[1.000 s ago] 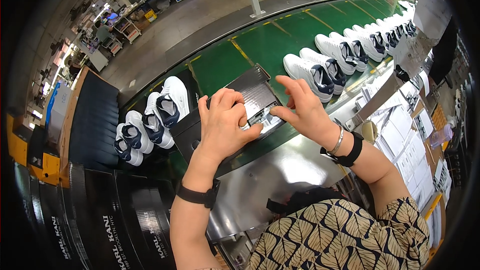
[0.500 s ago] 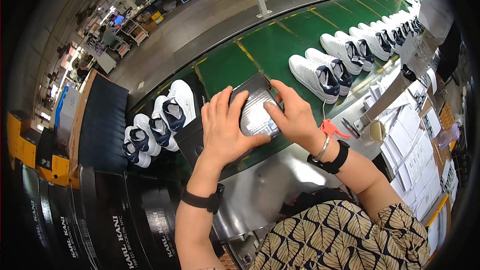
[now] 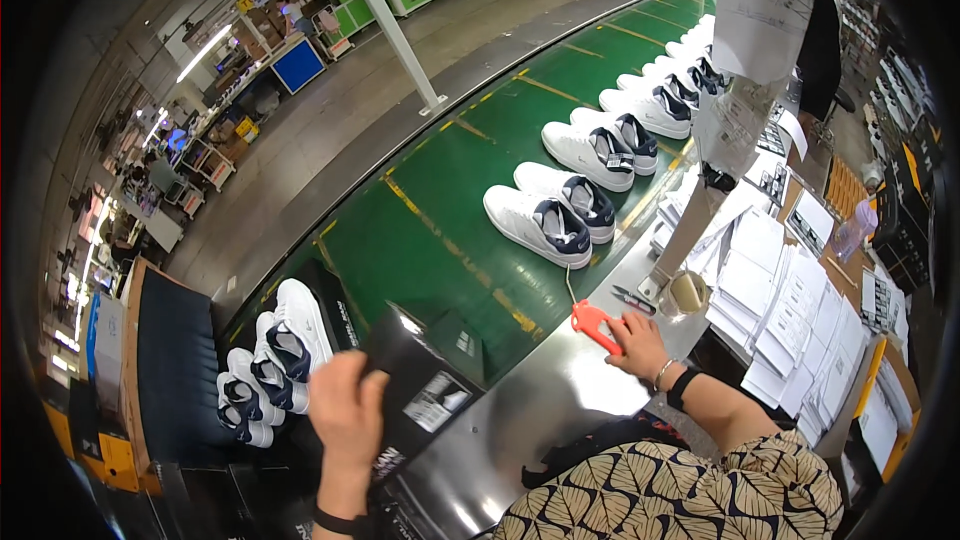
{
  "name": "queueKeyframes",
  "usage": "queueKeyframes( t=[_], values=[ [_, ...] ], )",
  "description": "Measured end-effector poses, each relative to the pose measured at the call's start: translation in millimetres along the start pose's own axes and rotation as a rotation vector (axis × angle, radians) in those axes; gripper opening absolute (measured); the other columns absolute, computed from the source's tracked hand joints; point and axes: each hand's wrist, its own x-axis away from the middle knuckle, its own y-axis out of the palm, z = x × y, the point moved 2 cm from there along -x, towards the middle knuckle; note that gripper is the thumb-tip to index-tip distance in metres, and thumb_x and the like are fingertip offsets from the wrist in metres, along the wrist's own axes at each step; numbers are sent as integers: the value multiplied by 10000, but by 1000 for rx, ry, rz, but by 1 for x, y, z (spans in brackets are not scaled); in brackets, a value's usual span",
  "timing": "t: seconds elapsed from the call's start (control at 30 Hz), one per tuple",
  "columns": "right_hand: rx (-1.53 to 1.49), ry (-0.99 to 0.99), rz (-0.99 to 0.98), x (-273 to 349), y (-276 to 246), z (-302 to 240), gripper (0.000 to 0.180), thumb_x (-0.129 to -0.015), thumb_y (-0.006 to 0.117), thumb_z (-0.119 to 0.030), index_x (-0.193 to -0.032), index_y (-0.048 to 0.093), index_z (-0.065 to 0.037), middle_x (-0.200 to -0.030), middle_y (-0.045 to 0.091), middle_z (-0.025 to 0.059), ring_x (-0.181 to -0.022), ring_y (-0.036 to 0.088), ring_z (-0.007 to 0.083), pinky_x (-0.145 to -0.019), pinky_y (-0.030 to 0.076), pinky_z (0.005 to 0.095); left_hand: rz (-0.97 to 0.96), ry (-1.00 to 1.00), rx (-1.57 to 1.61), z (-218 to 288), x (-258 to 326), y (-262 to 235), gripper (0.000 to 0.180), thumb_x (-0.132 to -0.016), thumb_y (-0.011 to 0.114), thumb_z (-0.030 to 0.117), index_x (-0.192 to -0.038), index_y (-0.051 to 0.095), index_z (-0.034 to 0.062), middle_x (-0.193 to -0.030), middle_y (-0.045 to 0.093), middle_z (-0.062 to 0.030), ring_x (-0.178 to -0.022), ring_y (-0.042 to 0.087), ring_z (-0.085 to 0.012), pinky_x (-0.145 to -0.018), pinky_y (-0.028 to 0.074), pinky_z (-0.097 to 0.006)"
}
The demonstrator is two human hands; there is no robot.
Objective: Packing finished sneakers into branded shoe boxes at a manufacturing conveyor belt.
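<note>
My left hand (image 3: 347, 400) is somewhat blurred, its fingers curled at the left edge of a black shoebox (image 3: 405, 365) with a white label on its end. The box sits tilted at the near edge of the belt. Further right, my right hand (image 3: 637, 348) closes its fingers and thumb on the end of a red-handled tool (image 3: 597, 327) with a thin bent metal shaft. That tool lies over the metal ledge, just in front of the nearest white sneakers with navy linings (image 3: 540, 227). Another, smaller dark box (image 3: 458, 340) stands behind the shoebox.
White sneakers (image 3: 298, 325) stand close together at the left of the green belt (image 3: 400, 220). On the right are scissors (image 3: 634, 300), a tape roll (image 3: 686, 292), stacked papers (image 3: 760, 280) and an upright metal post. Black boxes fill the lower left.
Both hands have left the silvery wrapped bundle, which no longer shows. My right hand has moved right to the red-handled tool; my left hand went down and left. The view has swung right.
</note>
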Motion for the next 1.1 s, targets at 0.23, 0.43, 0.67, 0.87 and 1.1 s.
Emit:
queueKeyframes(
  t=[0.23,0.43,0.67,0.87,1.1],
  values=[
    [-335,-37,-89,-46,-34,-35,566,-693,593,-289,-1217,460,-123,-1021,552,139,-985,520,310,-820,384,440,391,-103,-197,-28,-40,23,289,-813,637,108,-1059,536,-6,-984,566,-171,-905,529,-341,-795,419,-402],
    [-595,123,-134,-127,-65,-40,521,-795,515,-301,-1256,410,-83,-887,605,217,-811,587,369,-746,454,412,-3,48,-122,-24,8,139,471,-697,714,221,-1105,508,107,-995,496,-103,-889,495,-305,-743,407,-421],
    [-591,299,-389,-110,-80,-23,506,-834,529,-368,-1237,464,-68,-869,624,153,-835,610,279,-766,457,358,-327,-350,-206,-41,100,185,509,-742,671,197,-1217,487,198,-1271,430,-91,-1181,396,-310,-899,335,-566],
    [-601,299,-401,-58,-76,-18,477,-829,526,-332,-1223,479,-69,-869,622,148,-787,622,248,-704,477,342,-341,-332,-236,-46,99,186,490,-762,657,191,-1219,478,205,-1272,427,-84,-1180,400,-297,-910,337,-572],
    [-249,88,-387,-29,-24,-34,553,-801,595,-405,-1243,431,-117,-1038,555,185,-958,545,337,-802,457,418,-339,-389,-220,-54,103,184,474,-752,658,171,-1195,491,196,-1274,431,-79,-1201,390,-289,-921,332,-594]
  ],
)
